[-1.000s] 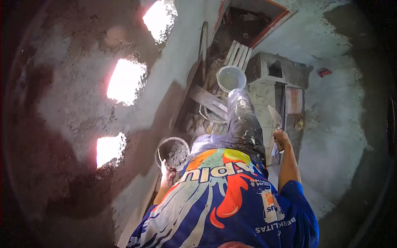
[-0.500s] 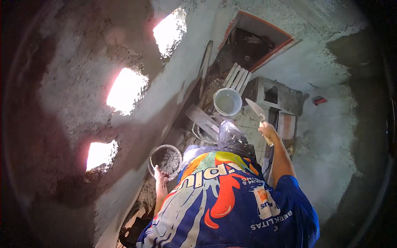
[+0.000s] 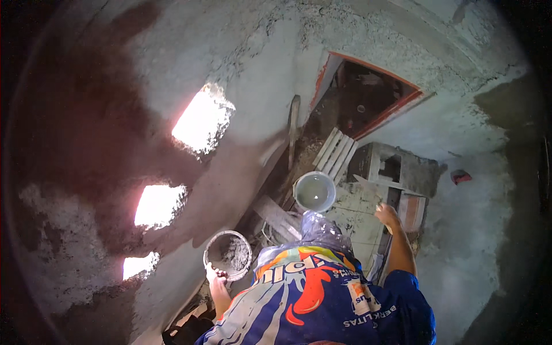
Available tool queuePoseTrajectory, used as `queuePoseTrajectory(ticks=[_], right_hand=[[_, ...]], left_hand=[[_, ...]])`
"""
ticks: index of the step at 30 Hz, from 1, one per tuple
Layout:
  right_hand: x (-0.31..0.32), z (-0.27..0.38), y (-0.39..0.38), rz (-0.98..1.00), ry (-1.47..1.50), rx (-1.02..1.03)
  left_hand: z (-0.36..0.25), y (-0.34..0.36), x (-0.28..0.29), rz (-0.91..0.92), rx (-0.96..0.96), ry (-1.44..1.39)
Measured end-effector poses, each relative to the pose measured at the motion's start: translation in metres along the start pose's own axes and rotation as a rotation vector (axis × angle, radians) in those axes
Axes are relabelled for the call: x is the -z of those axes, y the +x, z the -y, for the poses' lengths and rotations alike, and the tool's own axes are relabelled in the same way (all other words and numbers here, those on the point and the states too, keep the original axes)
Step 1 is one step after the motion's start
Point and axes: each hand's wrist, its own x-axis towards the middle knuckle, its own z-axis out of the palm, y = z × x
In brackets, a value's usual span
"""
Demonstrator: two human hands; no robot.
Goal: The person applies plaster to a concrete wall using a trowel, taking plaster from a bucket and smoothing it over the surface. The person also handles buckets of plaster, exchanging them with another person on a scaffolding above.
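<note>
My left hand (image 3: 216,275) grips the near rim of a round bucket (image 3: 215,250) at the lower left, close to the wall. Grey wet mortar (image 3: 237,254) lies in that bucket, heaped toward its right side. Out to the right, my right hand (image 3: 388,217) is closed round the handle of a pointed trowel (image 3: 368,188). The trowel's blade points up and to the left, apart from the wall and both buckets. It looks thin and pale here, so I cannot tell whether mortar is on it.
A pail of cloudy water (image 3: 297,192) stands ahead, beside a slatted wooden piece (image 3: 336,152). Boards (image 3: 277,217) lie left of my legs. The rough plastered wall (image 3: 230,178) has three bright openings. A red-framed doorway (image 3: 376,123) and a concrete block structure (image 3: 417,172) are farther off.
The view has tilted upward, so the wall openings and floor objects appear lower. The mortar bucket is tipped more toward me. The trowel blade has turned, showing a thinner face.
</note>
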Motion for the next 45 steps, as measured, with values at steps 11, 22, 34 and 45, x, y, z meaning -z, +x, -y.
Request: queuePoseTrajectory(ticks=[11,22,34,45], right_hand=[[0.135,-0.222,0.143,-0.59,-0.226,0.147],[0.34,0.008,0.085,-0.602,-0.083,0.276],[0.445,0.24,0.172,-0.65,-0.328,0.795],[0.454,0.313,0.251,-0.651,-0.3,1.027]], left_hand=[[-0.028,-0.094,-0.143,0.186,-0.043,-0.135],[0.013,-0.125,-0.264,0.068,0.039,-0.167],[0.118,-0.122,-0.317,-0.096,0.092,-0.09],[0.165,-0.121,-0.469,-0.101,0.151,-0.067]])
